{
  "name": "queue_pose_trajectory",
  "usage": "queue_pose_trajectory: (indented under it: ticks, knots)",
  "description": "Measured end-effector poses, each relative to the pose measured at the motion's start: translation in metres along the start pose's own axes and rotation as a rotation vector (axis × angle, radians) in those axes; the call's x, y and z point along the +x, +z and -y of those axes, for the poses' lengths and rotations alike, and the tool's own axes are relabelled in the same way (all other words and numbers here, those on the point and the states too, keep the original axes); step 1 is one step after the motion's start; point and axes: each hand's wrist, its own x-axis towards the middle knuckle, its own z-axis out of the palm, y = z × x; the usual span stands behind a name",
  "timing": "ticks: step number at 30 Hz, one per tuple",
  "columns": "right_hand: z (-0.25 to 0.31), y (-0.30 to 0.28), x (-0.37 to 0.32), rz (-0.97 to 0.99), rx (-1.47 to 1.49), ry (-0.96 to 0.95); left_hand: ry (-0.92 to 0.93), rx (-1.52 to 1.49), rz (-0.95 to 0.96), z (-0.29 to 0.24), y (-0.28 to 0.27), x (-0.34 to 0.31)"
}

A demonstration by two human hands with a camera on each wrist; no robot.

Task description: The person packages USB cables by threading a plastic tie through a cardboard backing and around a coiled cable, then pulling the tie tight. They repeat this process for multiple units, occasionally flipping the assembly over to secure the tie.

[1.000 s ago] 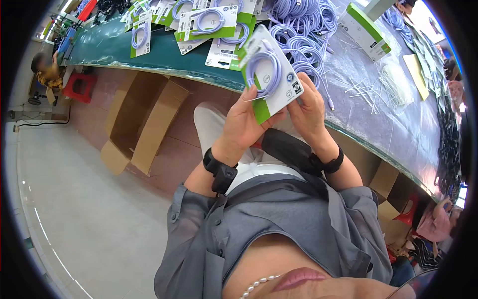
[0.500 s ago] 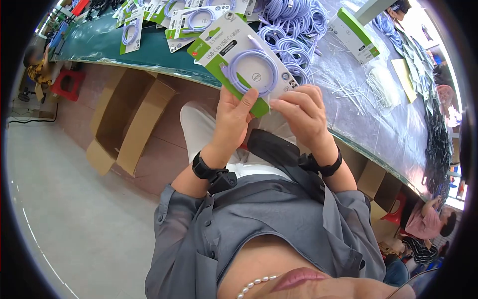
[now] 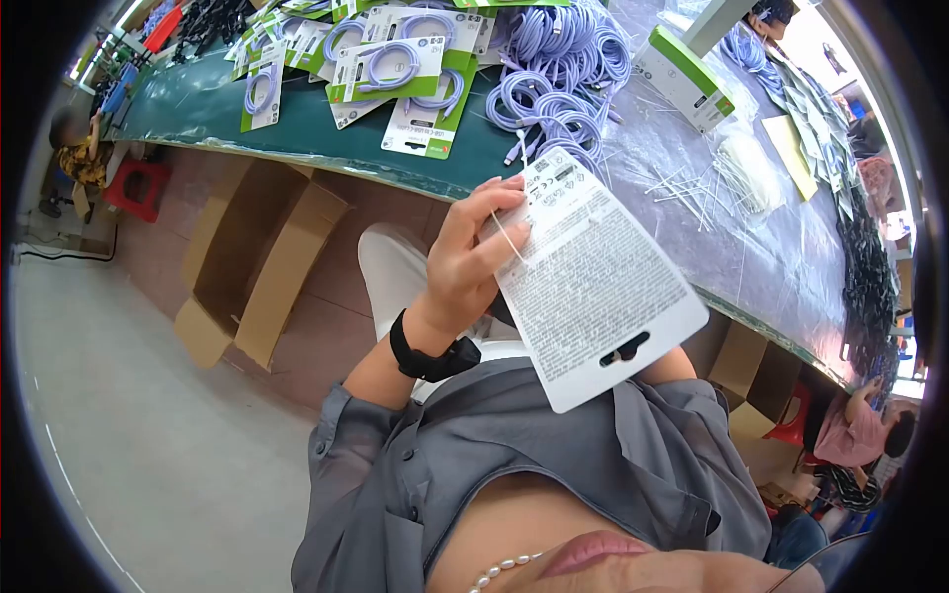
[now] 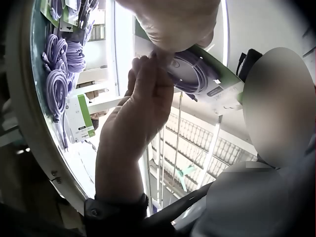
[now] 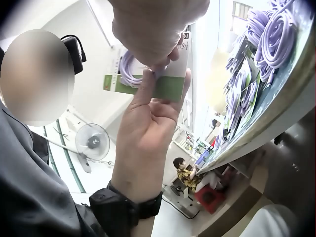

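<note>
A cable card [image 3: 603, 287], a white retail card with a purple cable coil [image 5: 129, 69] on its front, turns its printed back to the head view. A thin white cable tie [image 3: 509, 237] loops round its edge by the left fingers. My left hand [image 3: 470, 252] holds that side of the card, fingertips on the printed back; in the right wrist view its palm [image 5: 150, 126] supports the green end. My right hand [image 4: 140, 98] is behind the card in the head view. Its fingertips are pinched together at the coil, on the tie, which they mostly hide.
On the bench lie several carded purple cables [image 3: 395, 69], a heap of loose purple coils [image 3: 554, 89], scattered white ties [image 3: 692, 193] and a green-white box [image 3: 682, 84]. Open cardboard boxes [image 3: 262, 267] stand below the bench edge. A person [image 3: 79, 158] sits far left.
The card has flipped from its cable front to its printed back, its hang hole swinging down toward my body. My right hand has moved out of sight behind it.
</note>
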Motion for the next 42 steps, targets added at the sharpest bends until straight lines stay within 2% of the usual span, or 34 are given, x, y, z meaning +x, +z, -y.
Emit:
queue_pose_trajectory:
  ticks: [3,4,5,7,10,13,20,22,26,28,38,40,42]
  knots:
    - [-0.027,-0.058,0.012,0.100,-0.563,-0.245,0.004,-0.033,-0.025,-0.001,0.002,0.001]
    - [-0.030,-0.062,0.015,0.131,-0.751,-0.328,0.024,-0.025,-0.008,0.000,0.002,0.001]
    - [-0.030,-0.064,0.015,0.134,-0.751,-0.331,0.028,-0.024,-0.009,0.000,0.002,0.002]
    - [-0.031,-0.059,0.016,0.082,-0.306,-0.191,0.041,-0.011,-0.004,-0.002,0.002,0.003]
    - [-0.038,-0.071,0.022,0.054,-0.166,-0.154,0.065,-0.034,-0.024,-0.005,0.001,0.007]
    - [-0.040,-0.076,0.018,0.053,-0.193,-0.159,0.120,0.055,0.037,-0.007,-0.006,0.011]
    - [-0.042,-0.077,0.006,0.046,-0.302,-0.184,0.200,0.046,0.062,-0.012,-0.011,0.021]
    - [-0.041,-0.077,0.005,0.049,-0.332,-0.197,-0.044,-0.073,0.105,-0.022,-0.012,0.022]
    - [-0.040,-0.076,0.003,0.054,-0.393,-0.219,-0.032,-0.069,0.114,-0.023,-0.014,0.023]
    - [-0.039,-0.075,-0.001,0.057,-0.423,-0.228,0.072,-0.034,0.104,-0.022,-0.014,0.025]
    - [-0.035,-0.068,-0.011,0.064,-0.563,-0.280,0.032,-0.017,0.168,-0.023,-0.015,0.023]
    - [-0.033,-0.066,-0.012,0.068,-0.590,-0.290,0.162,0.031,0.122,-0.015,-0.014,0.023]
    - [-0.032,-0.062,-0.013,0.073,-0.617,-0.299,0.197,0.064,0.110,-0.013,-0.013,0.024]
